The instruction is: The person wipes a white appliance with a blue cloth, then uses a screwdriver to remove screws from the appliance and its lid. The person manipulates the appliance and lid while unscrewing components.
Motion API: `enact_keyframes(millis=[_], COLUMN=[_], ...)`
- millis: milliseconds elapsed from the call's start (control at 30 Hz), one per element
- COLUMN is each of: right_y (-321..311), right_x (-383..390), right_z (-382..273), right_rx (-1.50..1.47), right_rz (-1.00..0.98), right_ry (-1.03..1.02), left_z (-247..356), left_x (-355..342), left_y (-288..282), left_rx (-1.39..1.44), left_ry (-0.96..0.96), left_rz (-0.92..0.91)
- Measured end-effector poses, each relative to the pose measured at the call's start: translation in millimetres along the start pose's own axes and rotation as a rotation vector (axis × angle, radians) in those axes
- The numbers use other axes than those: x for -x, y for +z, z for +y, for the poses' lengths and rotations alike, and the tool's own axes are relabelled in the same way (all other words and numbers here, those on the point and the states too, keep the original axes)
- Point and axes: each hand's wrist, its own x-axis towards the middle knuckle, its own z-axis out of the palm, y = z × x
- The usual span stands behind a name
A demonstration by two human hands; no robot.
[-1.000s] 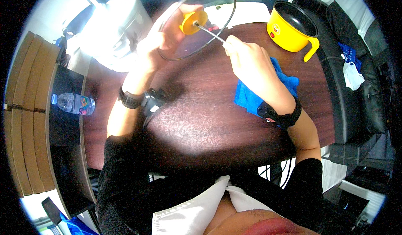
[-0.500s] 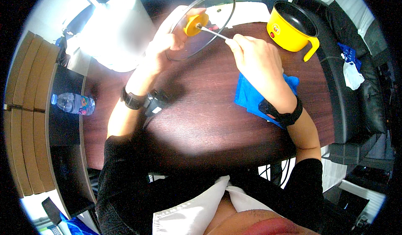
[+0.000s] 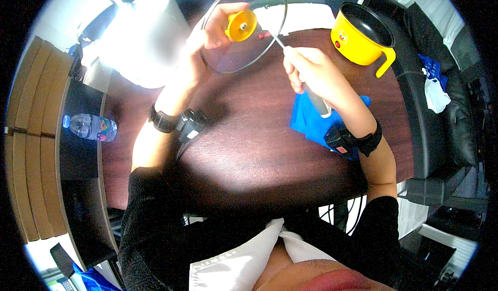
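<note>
My left hand point(image 3: 210, 39) is closed around the yellow knob point(image 3: 241, 26) of a round glass lid with a dark rim point(image 3: 249, 63). The lid stands tilted, and a small metal screw shows at the knob's centre. My right hand point(image 3: 310, 68) is closed on a metal spoon point(image 3: 325, 109). Its bowl hangs below my palm, while its thin handle end points up at the lid's right side, apart from the screw. Whether the handle touches the glass I cannot tell.
A yellow pot point(image 3: 358, 45) with a black inside stands at the far right. A blue cloth point(image 3: 309, 120) lies under my right forearm. At the far left is a large white object point(image 3: 148, 42); a water bottle point(image 3: 91, 128) lies on its side. A small red piece point(image 3: 264, 35) rests beyond the lid.
The spoon's handle end has come away from the screw, and my right hand has moved slightly down and turned, so the bowl shows. The lid has shifted a little up and left.
</note>
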Motion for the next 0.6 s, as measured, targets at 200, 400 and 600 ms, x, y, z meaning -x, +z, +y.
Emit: enact_keyframes(millis=[200, 400, 600], right_y=[13, 20, 17], right_x=[-2, -5, 2], right_z=[4, 9, -4], right_rx=[-0.13, 0.315, 0.646], right_rz=[-0.03, 0.188, 0.355], right_ry=[0.051, -0.308, -0.261], left_z=[18, 8, 2], left_x=[3, 3, 4], left_y=[19, 12, 17], left_rx=[0.061, 0.076, 0.061], left_ry=[-0.13, -0.042, 0.019], left_rz=[0.01, -0.067, -0.08])
